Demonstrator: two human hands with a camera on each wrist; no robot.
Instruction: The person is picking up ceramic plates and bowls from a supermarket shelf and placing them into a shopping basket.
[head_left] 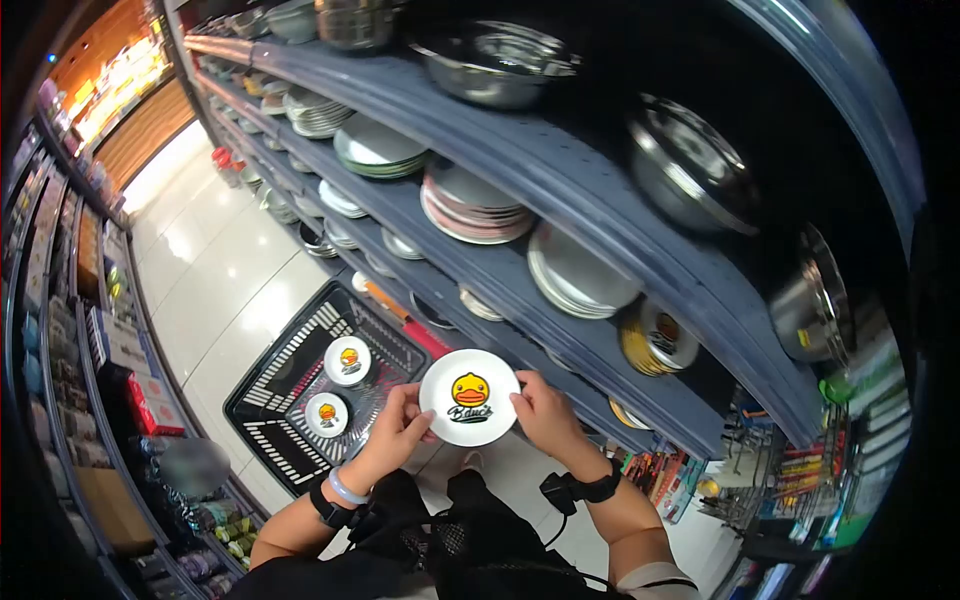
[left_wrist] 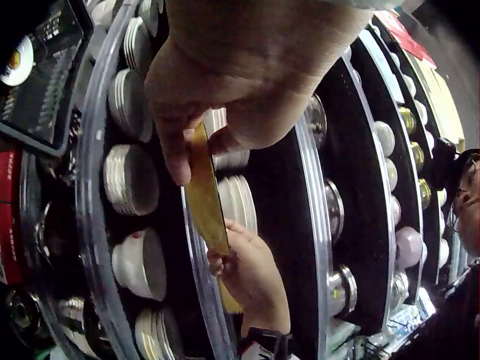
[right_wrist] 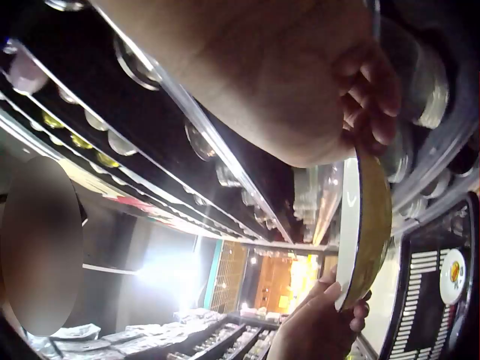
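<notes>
Small white duck-print plate [head_left: 469, 396] was held face-up between both hands, in front of the shelving. Left hand [head_left: 398, 430] pinched its left rim, fingers curled round the edge; right hand [head_left: 545, 412] gripped the right rim likewise. Black shopping basket [head_left: 268, 440] on the floor, lower left, held two matching plates [head_left: 348, 360], lying apart. Shelves [head_left: 520, 160] carried plate stacks [head_left: 475, 205] and steel bowls [head_left: 497, 62].

Two small plates [head_left: 348, 360] lie in the basket [head_left: 290, 345]; right of the basket the left hand [head_left: 395, 430] and right hand [head_left: 545, 410] hold a larger plate [head_left: 469, 397], shelves [head_left: 560, 190] behind.
</notes>
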